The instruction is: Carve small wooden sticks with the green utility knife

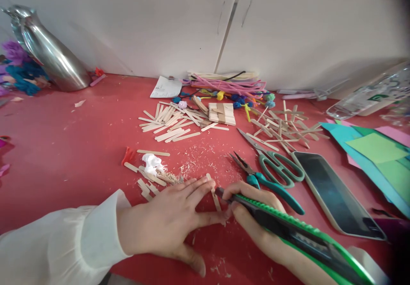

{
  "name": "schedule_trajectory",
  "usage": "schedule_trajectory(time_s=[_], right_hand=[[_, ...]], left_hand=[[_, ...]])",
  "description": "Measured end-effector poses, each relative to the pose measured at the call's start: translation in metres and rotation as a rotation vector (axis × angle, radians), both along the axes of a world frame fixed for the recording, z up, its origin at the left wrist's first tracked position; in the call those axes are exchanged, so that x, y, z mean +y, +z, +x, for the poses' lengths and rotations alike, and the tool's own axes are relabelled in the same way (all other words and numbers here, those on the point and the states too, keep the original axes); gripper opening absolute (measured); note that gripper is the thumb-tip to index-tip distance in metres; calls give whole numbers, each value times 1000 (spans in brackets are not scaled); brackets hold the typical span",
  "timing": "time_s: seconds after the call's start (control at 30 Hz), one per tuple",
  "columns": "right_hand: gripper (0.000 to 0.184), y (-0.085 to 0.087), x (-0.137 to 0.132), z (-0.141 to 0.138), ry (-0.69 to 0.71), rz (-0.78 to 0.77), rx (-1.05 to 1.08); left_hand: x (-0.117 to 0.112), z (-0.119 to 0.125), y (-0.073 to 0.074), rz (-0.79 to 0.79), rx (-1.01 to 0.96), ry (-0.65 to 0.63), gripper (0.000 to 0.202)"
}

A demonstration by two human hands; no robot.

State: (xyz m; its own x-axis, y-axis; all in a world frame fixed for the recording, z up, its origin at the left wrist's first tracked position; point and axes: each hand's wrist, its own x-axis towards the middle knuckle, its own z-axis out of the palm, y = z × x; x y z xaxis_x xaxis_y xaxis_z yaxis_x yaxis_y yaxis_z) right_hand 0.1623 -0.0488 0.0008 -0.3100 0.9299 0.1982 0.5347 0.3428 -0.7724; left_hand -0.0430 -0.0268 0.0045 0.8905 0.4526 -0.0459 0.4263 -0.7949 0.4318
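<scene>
My left hand (169, 221) lies spread on the red table, palm down. Its fingertips press on a wooden craft stick (215, 198), one at the upper end and one near the lower end. My right hand (261, 229) is wrapped round a green and black utility knife (294, 233), its front end pointing at the stick beside my left fingertips. The blade itself is too hard to make out. Just beyond my left hand are cut stick pieces (145, 189), a heap of wood shavings (171, 176) and a crumpled white lump (153, 164).
Teal pliers (272, 189), green-handled scissors (282, 167) and a phone (336, 195) lie right of my hands. Behind them are loose craft sticks (173, 120), a bundled stack (229, 114), pink pipe cleaners (227, 85) and coloured paper (374, 148). A metal jug (54, 54) stands back left.
</scene>
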Motion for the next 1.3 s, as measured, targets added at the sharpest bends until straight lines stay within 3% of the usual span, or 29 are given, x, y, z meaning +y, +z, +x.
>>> schedule_trajectory(time_s=[0.23,0.47,0.67,0.83,1.03,1.17,1.3], right_hand=[[13,2,1,0,64,8,-20],[19,11,-2,-7,14,105,-33],[15,1,0,-2,106,34,-93],[16,3,-1,1,60,47,-56],[11,10,5,9,-143,128,40],[12,10,10,14,-182,-33,57],[12,8,10,18,-160,-46,54]], left_hand=[[-1,0,-1,3,20,6,79],[-1,0,1,-6,26,12,78],[0,-1,-1,-24,27,3,78],[0,-3,0,-77,23,-1,85],[1,-4,-2,-151,24,1,98],[0,-3,-4,-128,4,-10,103],[1,-4,-6,-21,34,16,106]])
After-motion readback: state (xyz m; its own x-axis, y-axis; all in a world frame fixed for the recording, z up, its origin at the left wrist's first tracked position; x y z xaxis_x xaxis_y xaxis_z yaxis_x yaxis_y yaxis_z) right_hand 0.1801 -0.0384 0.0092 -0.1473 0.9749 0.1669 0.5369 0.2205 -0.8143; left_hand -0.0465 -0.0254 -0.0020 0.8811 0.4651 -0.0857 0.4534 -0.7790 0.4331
